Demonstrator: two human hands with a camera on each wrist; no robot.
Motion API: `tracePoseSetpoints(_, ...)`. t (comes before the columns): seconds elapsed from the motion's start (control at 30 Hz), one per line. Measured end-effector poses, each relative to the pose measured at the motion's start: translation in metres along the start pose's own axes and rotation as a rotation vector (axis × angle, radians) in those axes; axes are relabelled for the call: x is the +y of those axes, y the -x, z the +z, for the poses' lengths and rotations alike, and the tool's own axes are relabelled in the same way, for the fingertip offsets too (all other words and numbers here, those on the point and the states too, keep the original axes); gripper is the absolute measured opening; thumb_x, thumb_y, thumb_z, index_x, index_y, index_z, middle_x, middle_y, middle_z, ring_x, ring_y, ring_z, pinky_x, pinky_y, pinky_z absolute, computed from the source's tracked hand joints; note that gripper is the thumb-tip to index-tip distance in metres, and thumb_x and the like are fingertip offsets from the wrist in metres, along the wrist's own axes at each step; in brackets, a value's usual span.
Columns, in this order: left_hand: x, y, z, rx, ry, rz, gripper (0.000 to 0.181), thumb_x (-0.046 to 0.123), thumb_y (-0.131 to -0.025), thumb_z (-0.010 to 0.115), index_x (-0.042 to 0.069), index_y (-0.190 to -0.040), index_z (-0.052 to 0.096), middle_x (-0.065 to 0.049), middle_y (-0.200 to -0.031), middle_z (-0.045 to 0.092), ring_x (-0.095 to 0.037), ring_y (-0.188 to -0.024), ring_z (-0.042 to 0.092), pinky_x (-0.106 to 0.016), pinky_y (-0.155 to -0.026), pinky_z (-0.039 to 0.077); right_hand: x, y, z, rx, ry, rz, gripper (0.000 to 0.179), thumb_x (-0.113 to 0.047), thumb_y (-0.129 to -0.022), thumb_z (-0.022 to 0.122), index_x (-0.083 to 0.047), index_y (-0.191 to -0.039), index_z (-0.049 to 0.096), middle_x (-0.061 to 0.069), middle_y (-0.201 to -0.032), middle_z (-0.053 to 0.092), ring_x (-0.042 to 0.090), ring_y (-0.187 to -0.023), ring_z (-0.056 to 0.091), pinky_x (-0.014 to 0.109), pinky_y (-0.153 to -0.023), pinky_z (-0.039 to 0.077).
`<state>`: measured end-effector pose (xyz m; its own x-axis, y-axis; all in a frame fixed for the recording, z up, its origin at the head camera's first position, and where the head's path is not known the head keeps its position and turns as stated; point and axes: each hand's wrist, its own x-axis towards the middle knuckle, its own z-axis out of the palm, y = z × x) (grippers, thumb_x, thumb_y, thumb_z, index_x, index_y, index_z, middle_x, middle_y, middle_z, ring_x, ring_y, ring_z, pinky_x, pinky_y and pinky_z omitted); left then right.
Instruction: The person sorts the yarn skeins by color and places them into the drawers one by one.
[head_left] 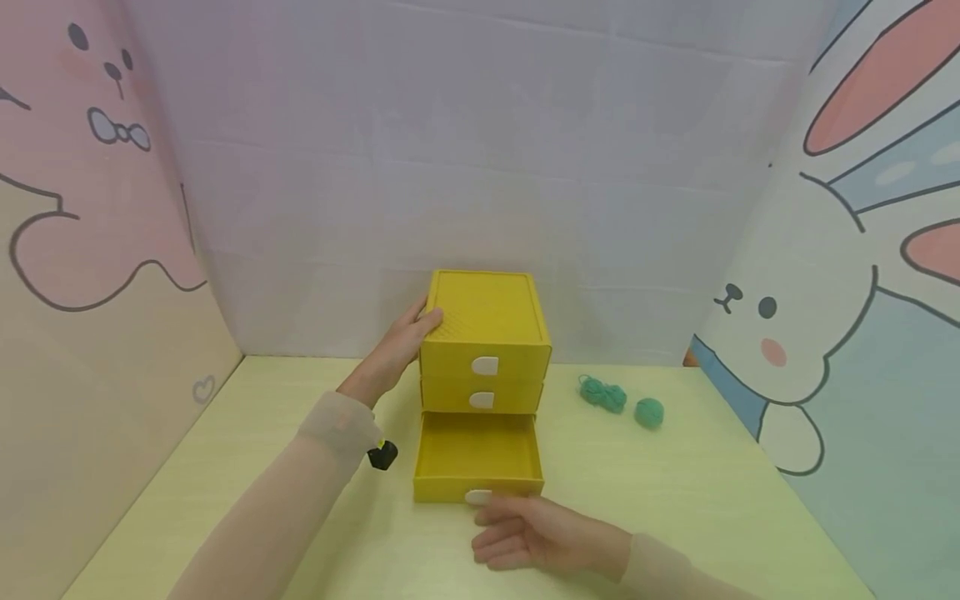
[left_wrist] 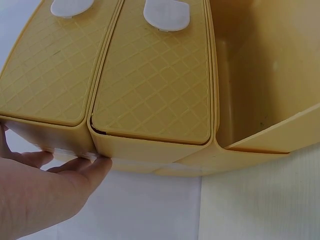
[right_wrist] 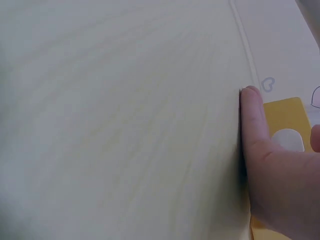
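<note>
A yellow three-drawer cabinet (head_left: 487, 308) stands in the middle of the table, its bottom drawer (head_left: 477, 487) pulled out with a bare floor. My left hand (head_left: 392, 350) rests against the cabinet's left side, thumb over the top edge. In the left wrist view, the fingertips (left_wrist: 102, 164) of that hand (left_wrist: 42, 192) press on the side wall beside the two closed upper drawers (left_wrist: 152, 82). Just in front of the open drawer is my right hand (head_left: 543, 533), its fingers loosely bent, close to the white handle (head_left: 477, 497). The right wrist view shows this hand (right_wrist: 280, 170) low beside the tabletop.
To the cabinet's right lie a teal yarn skein (head_left: 603, 394) and a teal yarn ball (head_left: 649, 412). A small black object (head_left: 382, 455) shows beside my left sleeve. A pale back wall (head_left: 480, 150) and printed side panels enclose the yellowish table (head_left: 675, 500).
</note>
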<state>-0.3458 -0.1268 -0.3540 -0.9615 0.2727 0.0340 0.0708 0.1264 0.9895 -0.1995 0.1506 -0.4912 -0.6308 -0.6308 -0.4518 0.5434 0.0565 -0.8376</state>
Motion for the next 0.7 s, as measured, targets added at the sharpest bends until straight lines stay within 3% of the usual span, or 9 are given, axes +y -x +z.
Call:
tracePoseSetpoints(0.37, 0.000, 0.002, 0.000, 0.008, 0.010, 0.008, 0.071, 0.047, -0.114, 0.045, 0.032, -0.173, 0.010, 0.003, -0.178, 0.015, -0.028, -0.161, 0.023, -0.059, -0.128, 0.025, -0.017, 0.041, -0.036, -0.123, 0.219, -0.008, 0.048, -0.029, -0.113, 0.051, 0.006, -0.145, 0.059, 0.020, -0.135, 0.071, 0.027, -0.118, 0.073, 0.042, -0.103, 0.058)
tracePoseSetpoints(0.53, 0.001, 0.003, 0.001, 0.007, 0.009, 0.007, 0.071, 0.048, -0.114, 0.045, 0.033, -0.173, 0.009, 0.002, -0.178, 0.017, -0.028, -0.160, 0.025, -0.059, -0.128, 0.025, -0.032, 0.058, -0.059, -0.096, 0.389, -0.025, 0.045, -0.027, -0.114, 0.049, 0.004, -0.145, 0.061, 0.019, -0.137, 0.070, 0.029, -0.120, 0.071, 0.041, -0.103, 0.058)
tracePoseSetpoints(0.7, 0.001, 0.004, 0.001, 0.011, 0.006, 0.008, 0.071, 0.047, -0.114, 0.046, 0.031, -0.173, 0.010, 0.002, -0.178, 0.016, -0.028, -0.161, 0.024, -0.059, -0.128, 0.025, -0.048, 0.067, -0.080, 0.002, 0.618, -0.027, 0.039, -0.029, -0.111, 0.056, -0.003, -0.136, 0.070, 0.014, -0.131, 0.073, 0.030, -0.114, 0.072, 0.045, -0.100, 0.060)
